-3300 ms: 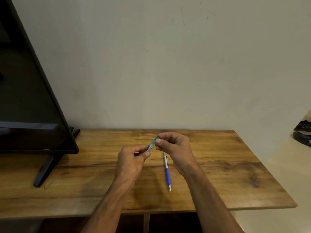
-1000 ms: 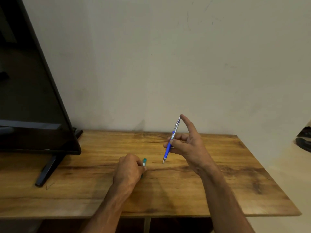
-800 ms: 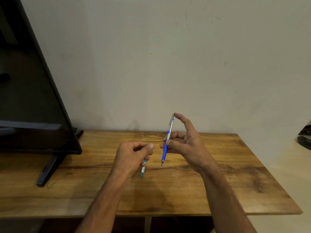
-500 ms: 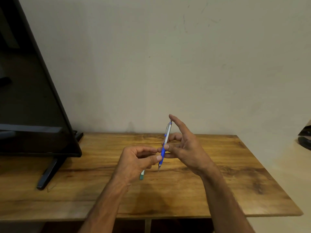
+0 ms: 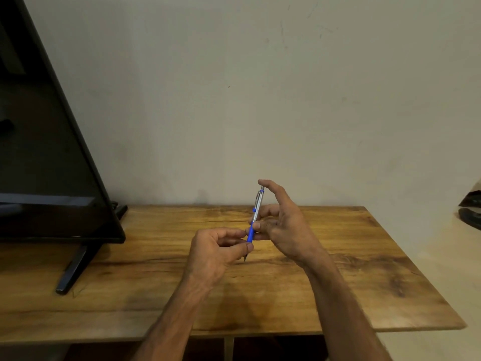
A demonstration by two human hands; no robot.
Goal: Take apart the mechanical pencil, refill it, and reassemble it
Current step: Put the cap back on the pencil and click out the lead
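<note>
Right hand point(image 5: 283, 227) is being closed on the mechanical pencil point(image 5: 256, 212). The barrel is being pinched between the thumb and curled fingers. The index finger is being stretched up straight, with its tip being laid on the pencil's top cap.

Pale wall point(image 5: 234, 100) is being shown across the whole background. Black television point(image 5: 39, 152) is being seen at the left with its screen dark. It is being carried on a black stand foot point(image 5: 75, 267), which is being rested on the wooden table point(image 5: 338, 282). The table is being seen set against the wall. Dark object point(image 5: 471, 214) is being cut off by the far right edge and cannot be identified.

Left hand point(image 5: 216, 248) is being held just beside the right hand, above the tabletop, with its fingers curled. The pencil's lower end is being pinched between its thumb and index finger, at the bottom of the blue grip.

Pencil is being held by both hands over the middle of the table, nearly upright and tilted slightly. The cap end is being pointed up and the metal tip down toward the tabletop. The silver upper barrel with clip is being shown above the blue grip section.
</note>
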